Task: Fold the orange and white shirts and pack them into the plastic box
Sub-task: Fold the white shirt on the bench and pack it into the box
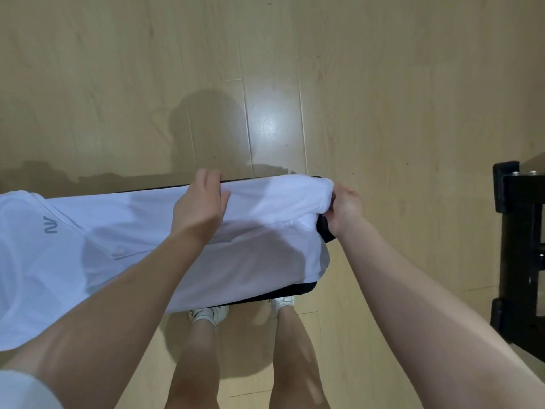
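The white shirt (124,237) lies spread over a narrow black table (298,288), with a small grey logo near its left end. My left hand (203,202) lies on the shirt's far edge, fingers curled over the table's far side and gripping the cloth. At the table's right end, my right hand (345,208) pinches the bunched end of the shirt. No orange shirt and no plastic box are in view.
A light wooden floor (265,69) lies all around. A black metal frame (519,246) stands at the right edge. The person's legs and white shoes (211,313) show below the table's near edge.
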A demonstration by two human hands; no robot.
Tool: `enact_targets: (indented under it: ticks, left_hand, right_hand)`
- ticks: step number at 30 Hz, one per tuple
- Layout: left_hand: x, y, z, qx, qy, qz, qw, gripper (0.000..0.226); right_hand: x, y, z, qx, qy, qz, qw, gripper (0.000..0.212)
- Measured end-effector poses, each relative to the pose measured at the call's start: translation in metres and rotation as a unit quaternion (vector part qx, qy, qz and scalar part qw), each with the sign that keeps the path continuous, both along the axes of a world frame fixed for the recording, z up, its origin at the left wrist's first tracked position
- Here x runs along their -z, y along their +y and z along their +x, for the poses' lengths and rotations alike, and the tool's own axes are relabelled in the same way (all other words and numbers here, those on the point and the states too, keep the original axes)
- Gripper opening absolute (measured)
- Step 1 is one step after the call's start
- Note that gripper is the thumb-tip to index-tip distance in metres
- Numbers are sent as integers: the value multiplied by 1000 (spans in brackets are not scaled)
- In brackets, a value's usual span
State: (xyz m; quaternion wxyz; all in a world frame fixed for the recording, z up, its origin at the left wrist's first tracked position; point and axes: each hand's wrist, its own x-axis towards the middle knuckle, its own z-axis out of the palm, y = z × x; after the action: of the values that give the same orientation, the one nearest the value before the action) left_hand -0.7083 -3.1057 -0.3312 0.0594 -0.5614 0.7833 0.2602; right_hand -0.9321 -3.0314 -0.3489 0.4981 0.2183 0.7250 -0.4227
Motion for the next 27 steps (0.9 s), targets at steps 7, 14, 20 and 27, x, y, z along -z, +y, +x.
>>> enact_targets:
  ticks: [7,14,20,27]
  left_hand:
    - [18,39,1,139,101,-65,983,20]
    - [26,68,-7,194,57,-108,973,25]
    - [11,68,-19,237,-17,-83,968,27]
    - [11,62,-27,245,-66,-137,958,10]
  right_hand:
    - [-4,44,24,-309,197,-14,930,36]
    - [-21,90,28,-413,185,-5,892,16]
    - [-31,120,16,-417,126,21,900,19]
    - [-25,51,22,-294,137,-16,946,32]
